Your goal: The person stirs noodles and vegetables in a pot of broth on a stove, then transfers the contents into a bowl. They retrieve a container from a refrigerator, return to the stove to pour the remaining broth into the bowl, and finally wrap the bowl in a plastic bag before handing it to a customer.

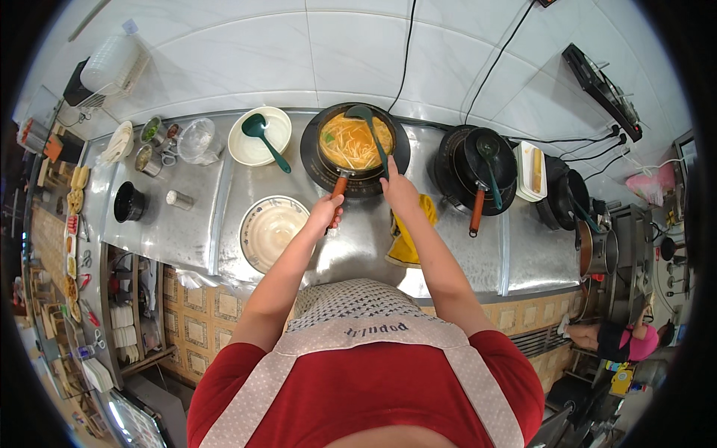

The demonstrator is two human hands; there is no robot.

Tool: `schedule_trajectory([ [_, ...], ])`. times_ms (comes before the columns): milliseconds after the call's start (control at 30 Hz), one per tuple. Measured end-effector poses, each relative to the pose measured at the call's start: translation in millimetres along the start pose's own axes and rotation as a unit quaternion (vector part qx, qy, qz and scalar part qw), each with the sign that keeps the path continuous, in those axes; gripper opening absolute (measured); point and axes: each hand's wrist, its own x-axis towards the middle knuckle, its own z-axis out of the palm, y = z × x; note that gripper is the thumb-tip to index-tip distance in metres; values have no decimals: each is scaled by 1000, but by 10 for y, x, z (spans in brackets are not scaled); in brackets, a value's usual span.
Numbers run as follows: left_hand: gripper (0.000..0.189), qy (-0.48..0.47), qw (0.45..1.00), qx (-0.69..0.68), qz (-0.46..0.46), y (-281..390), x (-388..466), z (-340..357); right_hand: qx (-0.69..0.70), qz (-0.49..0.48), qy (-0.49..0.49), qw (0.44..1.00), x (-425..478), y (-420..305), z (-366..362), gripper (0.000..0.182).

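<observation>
My left hand (pixel 327 211) grips the wooden handle (pixel 339 187) of a pan that sits on a round black induction cooker (pixel 311 163). Orange soup (pixel 352 150) fills the pan, with pale thin strands, perhaps bean sprouts, and a bit of green on top. In my right hand (pixel 399 187) is a dark green ladle (pixel 374 130), its bowl resting in the soup at the pan's far side. Below my right wrist lies a yellow cloth (pixel 408 238). A large patterned bowl (pixel 274 229) stands beside my left forearm, which covers part of its rim.
A white bowl (pixel 240 140) holds another green ladle (pixel 266 139). Rightward stand a second black pan (pixel 503 159) on a cooker, a white container (pixel 529 182) and a pot (pixel 599 249). Seasoning tins, a shaker (pixel 179 199) and a black cup (pixel 129 201) are left. A person (pixel 622 339) stands far right.
</observation>
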Motion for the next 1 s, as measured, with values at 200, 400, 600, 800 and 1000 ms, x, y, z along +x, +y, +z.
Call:
schedule_trajectory([
  [200,47,120,946,211,213,-191,17,-227,3,-39,-4,999,-80,-50,-82,64],
  [400,71,500,642,495,305,-325,-627,-1478,90,18,154,984,-486,787,335,55],
  [600,73,348,936,53,4,-1350,-906,-2202,-103,-71,115,985,-1088,1523,1332,62],
  [800,39,384,903,-129,140,-2119,-1281,-1338,-176,-121,193,958,-815,1656,1513,57],
  [1000,35,488,765,-373,194,-3140,-2837,-245,-84,-310,132,938,-794,1150,1888,55],
])
